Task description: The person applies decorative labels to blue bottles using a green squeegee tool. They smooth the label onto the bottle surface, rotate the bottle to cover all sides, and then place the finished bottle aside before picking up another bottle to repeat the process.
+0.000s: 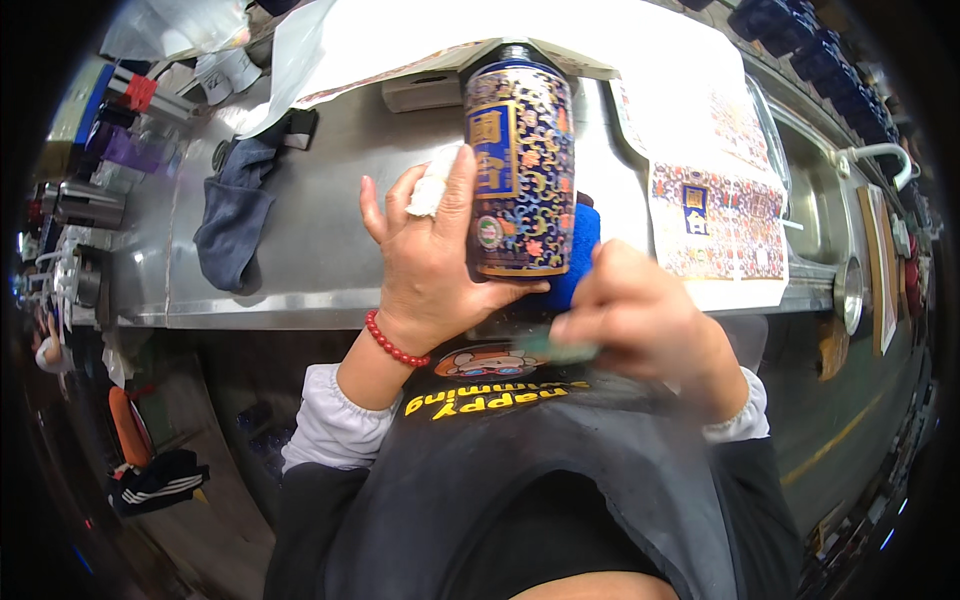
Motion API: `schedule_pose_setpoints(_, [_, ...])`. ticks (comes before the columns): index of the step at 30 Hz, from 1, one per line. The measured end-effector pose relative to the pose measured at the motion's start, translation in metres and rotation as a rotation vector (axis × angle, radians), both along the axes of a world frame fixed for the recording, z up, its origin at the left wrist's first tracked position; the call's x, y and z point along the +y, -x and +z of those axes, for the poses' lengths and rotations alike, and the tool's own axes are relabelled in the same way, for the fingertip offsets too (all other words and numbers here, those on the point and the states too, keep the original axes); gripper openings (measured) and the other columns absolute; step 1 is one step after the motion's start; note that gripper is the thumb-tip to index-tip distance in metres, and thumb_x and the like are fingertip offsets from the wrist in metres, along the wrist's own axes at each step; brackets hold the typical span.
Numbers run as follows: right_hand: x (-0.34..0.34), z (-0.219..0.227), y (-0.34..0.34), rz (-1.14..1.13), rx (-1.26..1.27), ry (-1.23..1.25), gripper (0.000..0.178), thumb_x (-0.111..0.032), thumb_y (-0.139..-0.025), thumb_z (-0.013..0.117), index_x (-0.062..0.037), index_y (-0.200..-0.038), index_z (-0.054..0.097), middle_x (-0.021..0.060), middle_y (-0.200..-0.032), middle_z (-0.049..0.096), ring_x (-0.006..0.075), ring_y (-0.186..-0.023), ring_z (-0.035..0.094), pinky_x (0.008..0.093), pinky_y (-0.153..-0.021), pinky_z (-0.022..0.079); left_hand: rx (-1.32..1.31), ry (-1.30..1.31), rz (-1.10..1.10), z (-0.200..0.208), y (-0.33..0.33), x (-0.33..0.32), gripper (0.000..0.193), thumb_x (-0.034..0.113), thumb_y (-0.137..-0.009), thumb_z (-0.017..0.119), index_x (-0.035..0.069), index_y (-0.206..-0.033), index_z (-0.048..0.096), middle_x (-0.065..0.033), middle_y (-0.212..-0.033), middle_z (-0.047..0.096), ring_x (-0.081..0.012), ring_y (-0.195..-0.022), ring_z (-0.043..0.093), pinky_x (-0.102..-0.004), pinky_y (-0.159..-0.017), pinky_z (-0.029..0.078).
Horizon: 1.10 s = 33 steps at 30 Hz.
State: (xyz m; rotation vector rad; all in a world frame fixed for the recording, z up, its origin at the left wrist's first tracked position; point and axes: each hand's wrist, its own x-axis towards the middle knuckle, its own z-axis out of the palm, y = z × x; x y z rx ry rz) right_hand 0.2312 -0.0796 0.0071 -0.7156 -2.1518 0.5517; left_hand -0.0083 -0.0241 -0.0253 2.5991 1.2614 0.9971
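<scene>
The ornate dark-blue bottle (520,165) is gripped by the left hand (430,265), fingers curled round it, while below it the blurred right hand (640,320) is closed on a greenish tool (560,348).

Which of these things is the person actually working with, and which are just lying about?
In use:
- patterned bottle, held by the left hand
- blue cloth behind the bottle
- blurred flat piece in the right hand

Lying about:
- dark rag on the steel bench
- printed sheets
- sink
</scene>
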Motion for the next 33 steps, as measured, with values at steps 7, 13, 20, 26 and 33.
schedule_pose_setpoints(7, [-0.014,-0.013,-0.007,0.097,0.045,0.079,0.035,-0.002,-0.068,0.078,-0.0072,-0.103,0.074,0.0069,-0.094,0.062,0.025,-0.083,0.059,0.038,-0.074,0.046,-0.045,0.09,-0.054,-0.019,0.006,0.002,0.134,0.076,-0.062,0.08,-0.008,-0.154,0.033,-0.0195,-0.134,0.058,-0.0375,-0.132,0.043,-0.0662,-0.116,0.009])
schedule_pose_setpoints(13, [-0.007,-0.002,-0.002,-0.056,0.051,0.054,0.035,-0.006,-0.07,0.081,-0.006,-0.104,0.074,0.0068,-0.09,0.063,0.0265,-0.081,0.061,0.0379,-0.073,0.047,-0.012,0.121,-0.064,-0.009,0.008,0.004,0.13,0.072,-0.061,0.081,-0.007,-0.153,0.035,-0.0217,-0.135,0.055,-0.0388,-0.129,0.044,-0.0685,-0.115,0.013])
schedule_pose_setpoints(20, [0.025,0.017,0.009,-0.619,0.147,0.181,0.016,-0.007,-0.081,0.076,-0.0013,-0.095,0.071,0.0063,-0.076,0.062,0.017,-0.065,0.06,0.0308,-0.061,0.047,0.031,-0.089,-0.038,0.006,0.003,-0.005,0.108,0.063,-0.071,0.08,-0.003,-0.149,0.044,-0.0183,-0.134,0.056,-0.0351,-0.132,0.043,-0.0677,-0.117,0.004])
schedule_pose_setpoints(26, [0.046,0.03,0.008,-0.359,0.115,0.266,0.022,-0.007,-0.08,0.078,-0.0034,-0.102,0.073,0.0077,-0.081,0.066,0.0166,-0.071,0.064,0.03,-0.064,0.049,-0.055,-0.07,-0.09,-0.002,0.008,0.002,0.103,0.055,-0.075,0.081,-0.003,-0.15,0.042,-0.0199,-0.138,0.055,-0.0348,-0.134,0.044,-0.0673,-0.117,0.005])
schedule_pose_setpoints(33, [0.049,0.019,-0.004,-0.413,0.249,0.28,0.017,-0.008,-0.086,0.074,0.0004,-0.1,0.07,0.0065,-0.08,0.061,0.0137,-0.069,0.058,0.0285,-0.063,0.045,0.085,-0.154,-0.309,0.014,0.014,0.014,0.086,0.072,-0.081,0.067,0.01,-0.14,0.06,-0.0118,-0.137,0.063,-0.0362,-0.14,0.041,-0.0644,-0.12,0.006])
